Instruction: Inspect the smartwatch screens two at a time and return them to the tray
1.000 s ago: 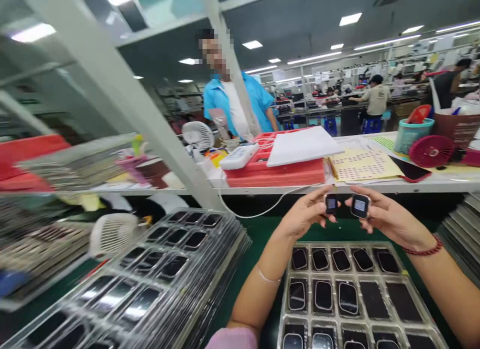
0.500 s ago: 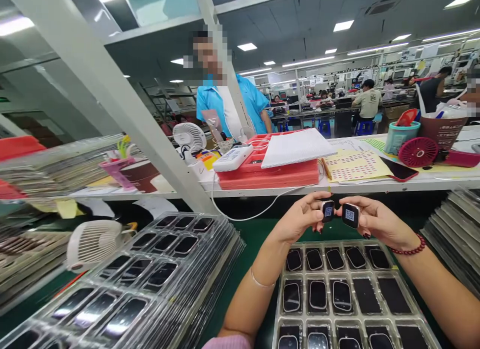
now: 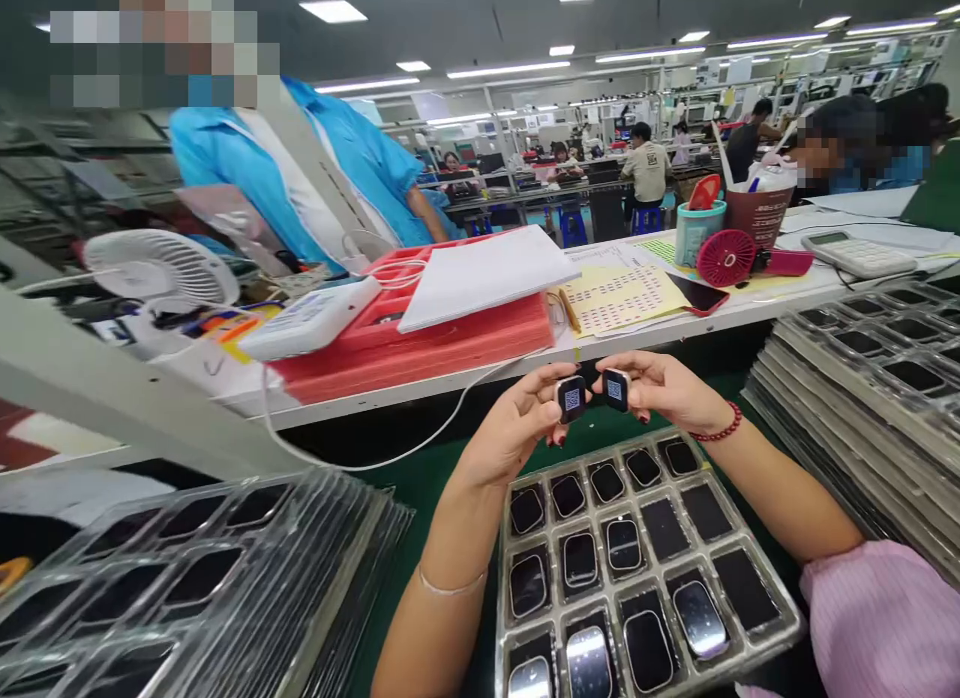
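Observation:
My left hand [image 3: 525,418] pinches a smartwatch body [image 3: 571,399] between thumb and fingers. A second smartwatch body [image 3: 616,389] is gripped by my right hand [image 3: 660,386], close beside the first. Both have dark faces lit with a white QR code, and no straps show. Below my hands lies a clear plastic tray [image 3: 495,668] with rows of compartments. Many compartments hold dark-screened watch bodies, such as one watch [image 3: 624,544] in the middle row; a few on the right show only black lining.
Stacked trays of watches stand at left [image 3: 352,568] and right [image 3: 832,418]. Ahead runs a white shelf [image 3: 480,373] bearing a red foam block [image 3: 420,343], papers, a phone [image 3: 701,294], cups and a pink fan [image 3: 726,258]. A person in blue [image 3: 360,148] stands beyond it.
My view has swung to the right, so hands, tray and shelf sit further left in the picture. A pink sleeve and the right-hand tray stack show more. Both hands keep their watches.

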The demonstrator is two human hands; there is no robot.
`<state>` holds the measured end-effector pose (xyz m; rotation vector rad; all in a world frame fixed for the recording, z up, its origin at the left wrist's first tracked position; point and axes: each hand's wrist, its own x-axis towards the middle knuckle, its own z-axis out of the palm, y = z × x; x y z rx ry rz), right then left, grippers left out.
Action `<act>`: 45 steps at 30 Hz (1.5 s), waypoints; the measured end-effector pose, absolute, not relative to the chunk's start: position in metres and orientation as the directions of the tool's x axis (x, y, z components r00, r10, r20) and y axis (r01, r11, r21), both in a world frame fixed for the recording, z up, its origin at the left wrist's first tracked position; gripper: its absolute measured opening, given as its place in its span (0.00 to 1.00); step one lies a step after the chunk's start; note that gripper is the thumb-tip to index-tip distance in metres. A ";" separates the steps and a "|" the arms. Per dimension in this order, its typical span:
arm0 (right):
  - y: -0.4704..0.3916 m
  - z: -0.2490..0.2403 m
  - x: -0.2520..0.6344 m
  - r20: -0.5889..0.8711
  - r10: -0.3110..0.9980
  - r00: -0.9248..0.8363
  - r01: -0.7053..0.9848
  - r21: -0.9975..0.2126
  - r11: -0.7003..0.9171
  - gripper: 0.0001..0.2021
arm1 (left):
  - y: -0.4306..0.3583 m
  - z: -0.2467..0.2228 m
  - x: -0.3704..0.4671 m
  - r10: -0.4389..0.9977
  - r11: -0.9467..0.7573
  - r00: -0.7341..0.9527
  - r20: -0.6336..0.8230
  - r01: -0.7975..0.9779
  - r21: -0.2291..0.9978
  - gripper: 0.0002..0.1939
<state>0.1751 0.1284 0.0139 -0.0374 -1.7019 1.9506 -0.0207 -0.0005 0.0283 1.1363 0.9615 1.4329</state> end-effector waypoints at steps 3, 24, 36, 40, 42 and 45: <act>0.128 0.014 0.174 0.318 0.410 -0.855 -0.373 -0.926 -0.061 0.23 | -0.001 0.030 -0.020 0.988 -0.151 -0.042 0.145 -0.219 0.964 0.27; 0.135 0.003 0.162 0.258 0.447 -0.857 -0.219 -0.966 0.139 0.21 | 0.013 0.023 -0.020 0.958 -0.124 -0.238 0.157 0.148 0.981 0.18; 0.111 -0.036 0.242 0.209 0.601 -0.772 0.209 -0.808 0.550 0.02 | 0.008 -0.026 0.055 0.983 -0.174 0.154 0.102 0.588 0.790 0.06; 0.078 -0.055 0.285 0.238 0.588 -0.773 0.404 -0.529 0.746 0.04 | -0.006 -0.043 0.093 0.955 -0.263 0.293 0.045 0.769 0.582 0.07; 0.061 -0.061 0.297 0.271 0.618 -0.738 0.474 -0.443 0.761 0.10 | -0.010 -0.042 0.094 0.958 -0.270 0.280 0.054 0.831 0.486 0.10; 0.036 -0.066 0.302 0.357 0.566 -0.743 0.464 -0.333 0.820 0.15 | -0.018 -0.027 0.078 0.972 -0.234 0.223 0.075 0.888 0.397 0.16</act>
